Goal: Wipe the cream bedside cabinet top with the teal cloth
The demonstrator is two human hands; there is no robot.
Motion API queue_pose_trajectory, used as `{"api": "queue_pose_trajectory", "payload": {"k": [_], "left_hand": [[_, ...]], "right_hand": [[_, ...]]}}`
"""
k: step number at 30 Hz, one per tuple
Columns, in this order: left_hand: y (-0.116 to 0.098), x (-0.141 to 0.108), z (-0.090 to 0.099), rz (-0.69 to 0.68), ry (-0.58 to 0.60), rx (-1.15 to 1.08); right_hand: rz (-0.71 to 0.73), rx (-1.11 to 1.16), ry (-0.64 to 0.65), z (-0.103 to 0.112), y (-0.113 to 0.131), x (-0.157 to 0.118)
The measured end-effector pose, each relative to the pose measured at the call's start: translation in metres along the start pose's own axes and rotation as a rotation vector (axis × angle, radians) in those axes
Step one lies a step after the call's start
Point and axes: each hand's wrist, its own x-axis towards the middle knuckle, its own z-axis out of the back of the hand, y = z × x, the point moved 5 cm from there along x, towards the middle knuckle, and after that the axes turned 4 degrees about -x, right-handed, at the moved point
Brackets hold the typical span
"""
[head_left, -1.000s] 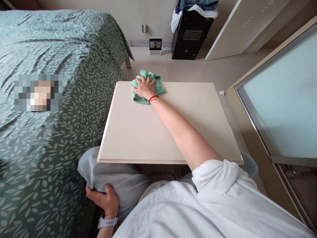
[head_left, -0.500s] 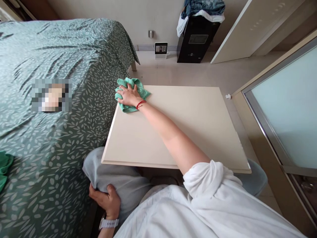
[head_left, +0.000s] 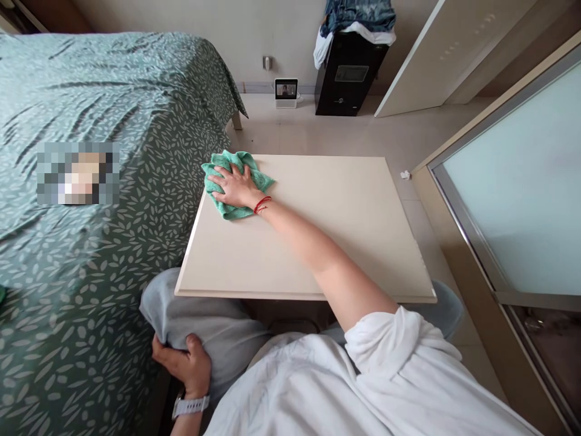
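A green cloth (head_left: 229, 207) lies bunched at the far left corner of a pale cream tabletop (head_left: 313, 194). My right hand (head_left: 236, 184), with a red string at the wrist, holds the cloth down against the top, its fingers spread over the folds. The arm reaches across the table. Below the near left corner, my left hand (head_left: 188, 363) rests loosely against my grey trouser leg (head_left: 204, 330), thumb apart and nothing in it. Some of its fingertips are hidden by the knee. A pale watch strap (head_left: 193, 406) circles that wrist.
A bed with a green leaf-patterned cover (head_left: 149, 163) runs along the left; a blurred patch lies on it. At the back stand a small screen (head_left: 285, 92) and a black cabinet (head_left: 349, 75) with clothes on top. A frosted sliding door (head_left: 521, 181) borders the right.
My right hand and the cloth have shifted slightly towards me on the tabletop, and the cloth is spread a little wider. The view has turned slightly right. My left hand stays at the knee.
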Motion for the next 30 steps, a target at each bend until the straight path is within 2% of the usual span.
{"api": "queue_pose_trajectory", "payload": {"k": [4, 9, 15, 19, 21, 24, 30], "left_hand": [[-0.002, 0.001, -0.001, 0.0, -0.006, 0.003], [-0.015, 0.005, -0.002, -0.019, -0.008, 0.014], [-0.019, 0.009, -0.003, -0.03, -0.017, 0.008], [-0.015, 0.01, -0.006, -0.026, -0.018, 0.018], [-0.013, 0.01, -0.007, -0.019, -0.02, 0.017], [-0.009, 0.01, -0.009, -0.017, -0.025, -0.009], [-0.005, 0.011, -0.01, -0.021, -0.021, -0.033]], "right_hand": [[-0.11, 0.008, -0.012, 0.004, -0.043, -0.017], [-0.299, 0.015, -0.087, 0.014, -0.13, -0.055], [-0.607, -0.09, -0.144, 0.026, -0.235, -0.136], [-0.759, -0.121, -0.199, 0.028, -0.284, -0.187], [-0.801, -0.12, -0.212, 0.027, -0.296, -0.205], [-0.837, -0.105, -0.217, 0.024, -0.3, -0.224], [-0.806, -0.109, -0.233, 0.013, -0.276, -0.261]]}}
